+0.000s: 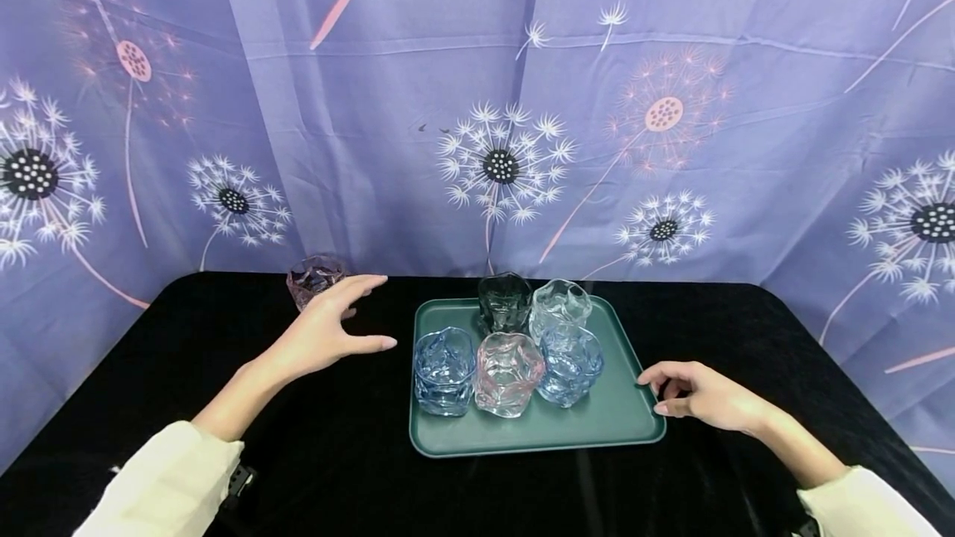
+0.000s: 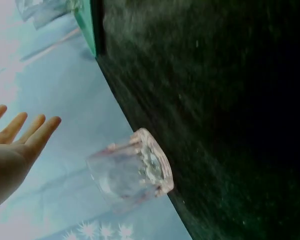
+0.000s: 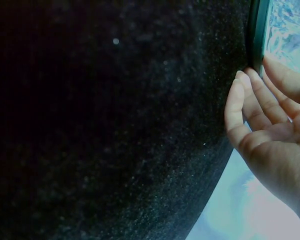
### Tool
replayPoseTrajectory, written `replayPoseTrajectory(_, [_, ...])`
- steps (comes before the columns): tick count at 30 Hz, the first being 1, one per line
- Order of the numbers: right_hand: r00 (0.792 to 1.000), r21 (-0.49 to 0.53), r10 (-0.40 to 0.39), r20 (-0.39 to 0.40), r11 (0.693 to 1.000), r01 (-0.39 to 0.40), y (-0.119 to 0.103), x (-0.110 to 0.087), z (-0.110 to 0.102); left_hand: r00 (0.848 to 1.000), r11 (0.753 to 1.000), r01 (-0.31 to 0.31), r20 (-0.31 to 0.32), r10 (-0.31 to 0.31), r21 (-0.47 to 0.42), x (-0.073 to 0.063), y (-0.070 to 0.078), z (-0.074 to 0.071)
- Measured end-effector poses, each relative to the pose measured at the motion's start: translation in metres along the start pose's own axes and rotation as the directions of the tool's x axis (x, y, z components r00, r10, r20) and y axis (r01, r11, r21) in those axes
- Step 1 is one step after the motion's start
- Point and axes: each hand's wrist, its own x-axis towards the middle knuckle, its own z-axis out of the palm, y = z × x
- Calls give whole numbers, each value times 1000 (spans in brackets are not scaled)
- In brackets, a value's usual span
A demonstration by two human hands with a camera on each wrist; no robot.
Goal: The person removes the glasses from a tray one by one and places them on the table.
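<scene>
Tray (image 1: 622, 423), green, 1, bearing 5 glasses: blue glasses (image 1: 444, 375), 2; pink glass (image 1: 507, 375), 1; clear glass (image 1: 559, 303), 1; dark glass (image 1: 504, 303), 1. Purplish glass (image 1: 304, 278), 1, left of the tray, near the far edge of the desk (image 1: 336, 437). Left hand (image 1: 332, 326), spread, holding nothing. Right hand (image 1: 701, 394), pinching the tray's right rim. Step, as I judge it from here: steadying the tray, left hand free. Next move, if upon the purplish glass, calls for a rounded grip. Desk surface black, velvety; backdrop (image 1: 388, 147) behind, lilac, dandelion-printed.
</scene>
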Motion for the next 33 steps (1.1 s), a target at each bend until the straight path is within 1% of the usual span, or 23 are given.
replayPoseTrajectory(6, [1000,4,0,-1,1000,0,0,0,0,998,998,-43,43,45,-35,-3,11,17])
replayPoseTrajectory(9, [1000,6,1,-1,1000,-1,0,0,0,994,997,-66,80,69,-41,-3,17,26])
replayPoseTrajectory(15, [1000,8,3,2,1000,-3,0,-1,0,981,995,-98,169,95,5,-2,27,39])
replayPoseTrajectory(19, [1000,7,-3,2,1000,3,1,-1,1,974,992,-123,194,118,13,-1,32,45])
replayPoseTrajectory(25, [1000,0,4,0,1000,-4,1,-1,1,967,991,-130,219,128,-6,-1,35,53])
replayPoseTrajectory(33, [1000,5,4,-1,1000,-4,1,-1,0,966,995,-104,240,100,3,1,37,59])
